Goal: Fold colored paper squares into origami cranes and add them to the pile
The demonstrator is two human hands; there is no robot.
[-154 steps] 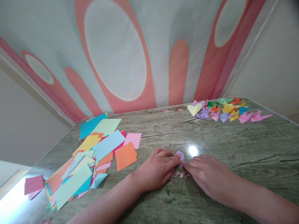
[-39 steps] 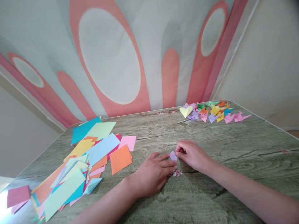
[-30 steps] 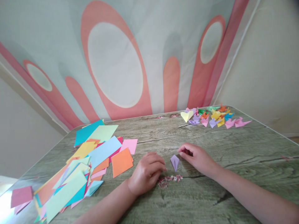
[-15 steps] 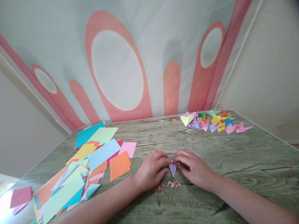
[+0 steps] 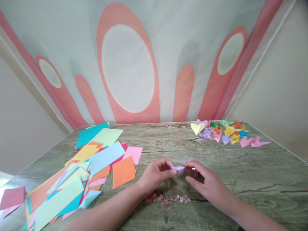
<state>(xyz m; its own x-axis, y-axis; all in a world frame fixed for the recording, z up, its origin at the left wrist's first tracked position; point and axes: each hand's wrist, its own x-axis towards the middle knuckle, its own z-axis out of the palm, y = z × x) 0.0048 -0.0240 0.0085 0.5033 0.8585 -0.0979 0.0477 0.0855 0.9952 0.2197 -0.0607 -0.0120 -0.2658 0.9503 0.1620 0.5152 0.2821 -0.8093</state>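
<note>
A small folded piece of purple paper (image 5: 178,168) is pinched between the thumb and fingers of my left hand (image 5: 158,175), just above the wood-grain table (image 5: 216,179). My right hand (image 5: 202,178) is on the paper's other side. Its forefinger reaches to the paper's right tip, while the thumb stands apart below it, so the right fingers are spread. Whether the right fingertip presses on the paper or only brushes it is hard to see.
Loose coloured paper sheets (image 5: 106,157) lie in a spread pile on the left. At the back right stand several folded paper birds (image 5: 226,139) and a pale yellow folded heart shape (image 5: 197,128). A printed backdrop (image 5: 166,64) hangs behind the table.
The purple paper has been lifted off the table and turned from pointing toward me to lying sideways. My right thumb has moved away from it. The whole view has shifted slightly.
</note>
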